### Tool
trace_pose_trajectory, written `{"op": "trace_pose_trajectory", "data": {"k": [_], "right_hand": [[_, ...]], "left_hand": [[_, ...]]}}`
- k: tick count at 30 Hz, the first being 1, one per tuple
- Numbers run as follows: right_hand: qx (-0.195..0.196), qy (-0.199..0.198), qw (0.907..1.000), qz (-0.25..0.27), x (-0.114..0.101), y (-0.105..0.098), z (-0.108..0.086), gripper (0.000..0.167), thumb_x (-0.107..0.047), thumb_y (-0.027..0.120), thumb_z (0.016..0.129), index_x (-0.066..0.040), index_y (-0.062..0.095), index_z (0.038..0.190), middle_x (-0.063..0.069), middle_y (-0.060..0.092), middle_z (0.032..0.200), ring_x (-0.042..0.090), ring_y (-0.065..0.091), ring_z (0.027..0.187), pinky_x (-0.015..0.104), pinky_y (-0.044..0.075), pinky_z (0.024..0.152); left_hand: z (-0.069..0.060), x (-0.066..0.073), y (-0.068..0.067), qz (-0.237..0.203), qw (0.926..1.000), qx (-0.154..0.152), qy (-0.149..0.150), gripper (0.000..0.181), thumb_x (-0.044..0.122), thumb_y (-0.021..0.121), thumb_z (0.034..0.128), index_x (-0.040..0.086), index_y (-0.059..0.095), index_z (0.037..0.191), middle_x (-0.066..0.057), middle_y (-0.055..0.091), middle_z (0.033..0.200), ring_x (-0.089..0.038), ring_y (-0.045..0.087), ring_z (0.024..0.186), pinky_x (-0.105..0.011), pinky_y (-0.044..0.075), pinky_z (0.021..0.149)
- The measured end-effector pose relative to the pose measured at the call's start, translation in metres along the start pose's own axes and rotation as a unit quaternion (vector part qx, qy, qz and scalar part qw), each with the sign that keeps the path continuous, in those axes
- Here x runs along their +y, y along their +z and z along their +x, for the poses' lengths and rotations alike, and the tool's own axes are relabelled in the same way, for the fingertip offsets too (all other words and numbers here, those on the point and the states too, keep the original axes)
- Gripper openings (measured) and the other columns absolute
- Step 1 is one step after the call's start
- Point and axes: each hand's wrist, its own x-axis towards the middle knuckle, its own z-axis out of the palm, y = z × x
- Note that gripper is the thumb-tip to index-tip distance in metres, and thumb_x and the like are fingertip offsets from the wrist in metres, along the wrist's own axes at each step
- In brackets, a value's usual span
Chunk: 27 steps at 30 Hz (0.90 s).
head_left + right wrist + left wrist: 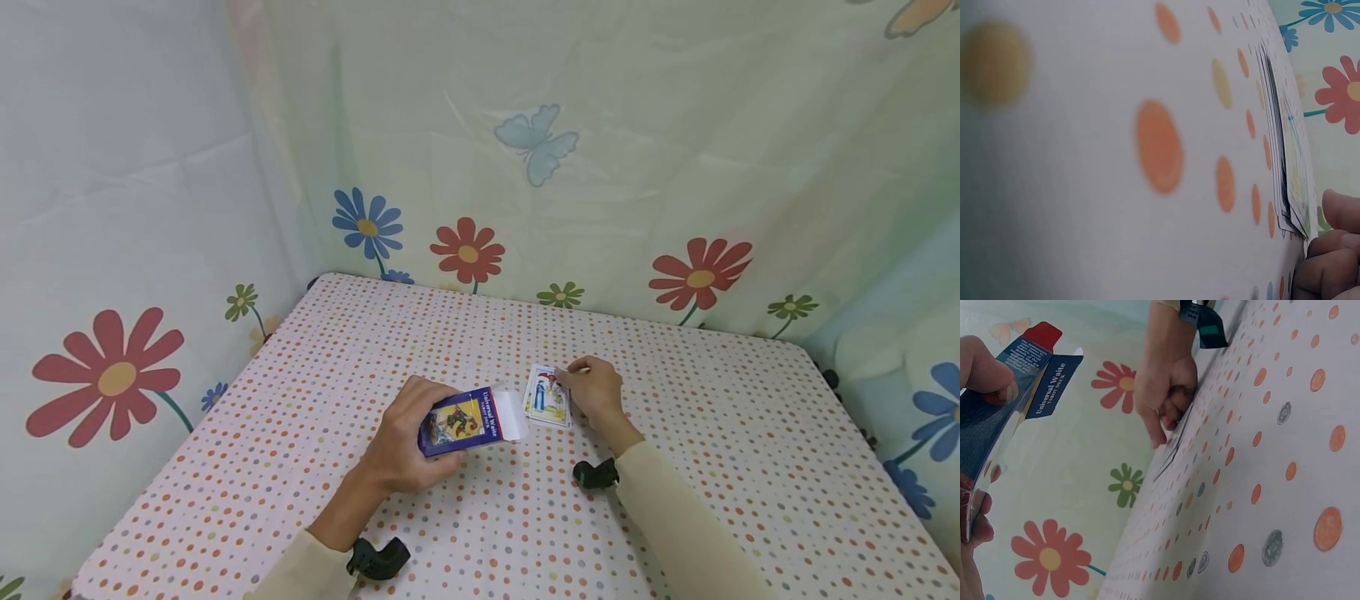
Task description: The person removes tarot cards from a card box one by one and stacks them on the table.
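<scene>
My left hand (401, 437) grips a blue tarot card box (459, 421) with a picture on its front, thumb along one side and fingers along the other. The box lies tilted in the hand above the table, its flap (512, 415) hanging out toward the right. To the right of it, a small stack of tarot cards (542, 402) lies face up on the cloth. My right hand (597, 390) has its fingers curled and pinches the right edge of the top card. In the right wrist view, that card (1296, 159) tilts slightly off the layered stack.
A dotted cloth (712, 417) covers the table. Flower-printed curtains (607, 150) hang behind and at both sides. A black wrist device (378, 558) sits on the left wrist, and another black device (596, 474) on the right.
</scene>
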Motion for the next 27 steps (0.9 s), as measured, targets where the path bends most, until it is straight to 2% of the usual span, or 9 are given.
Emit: {"op": "trace_pose_trajectory", "data": {"k": [11,19,24,27], "right_hand": [[0.012,0.016,0.9998,0.010,-0.002,-0.002,-0.003,0.035,-0.034,0.066,0.095,-0.004,0.064,0.113,0.013,0.061,0.100,0.022,0.052,0.081,0.027,0.040,0.058],[-0.006,0.026,0.9978,0.061,0.000,-0.005,-0.003,0.037,-0.033,0.062,0.098,-0.004,0.060,0.120,0.007,0.059,0.084,0.014,0.049,0.061,0.026,0.040,0.049],[0.000,0.018,0.9981,0.059,0.002,-0.005,-0.010,0.037,-0.034,0.061,0.099,-0.005,0.059,0.121,0.009,0.058,0.092,0.016,0.050,0.067,0.027,0.040,0.053],[-0.001,0.022,0.9974,0.068,0.000,-0.005,-0.017,0.036,-0.033,0.060,0.099,-0.005,0.057,0.122,0.009,0.057,0.091,0.016,0.047,0.063,0.028,0.039,0.050]], "left_hand": [[0.000,0.000,0.000,0.002,1.0000,0.002,0.003,0.064,0.029,0.078,0.0653,0.008,0.062,0.123,0.000,0.064,0.111,-0.012,0.051,0.094,-0.026,0.048,0.074],[0.003,0.000,-0.002,0.006,1.0000,0.004,0.005,0.064,0.029,0.078,0.0649,0.008,0.062,0.123,-0.001,0.064,0.111,-0.013,0.051,0.093,-0.027,0.048,0.074],[0.002,0.000,-0.002,0.009,1.0000,0.003,0.001,0.064,0.030,0.078,0.0647,0.009,0.062,0.123,-0.001,0.063,0.110,-0.013,0.051,0.092,-0.026,0.048,0.072],[0.001,0.001,-0.001,0.008,1.0000,0.003,-0.001,0.065,0.030,0.079,0.0641,0.009,0.062,0.124,0.000,0.063,0.110,-0.012,0.051,0.094,-0.026,0.048,0.072]]}}
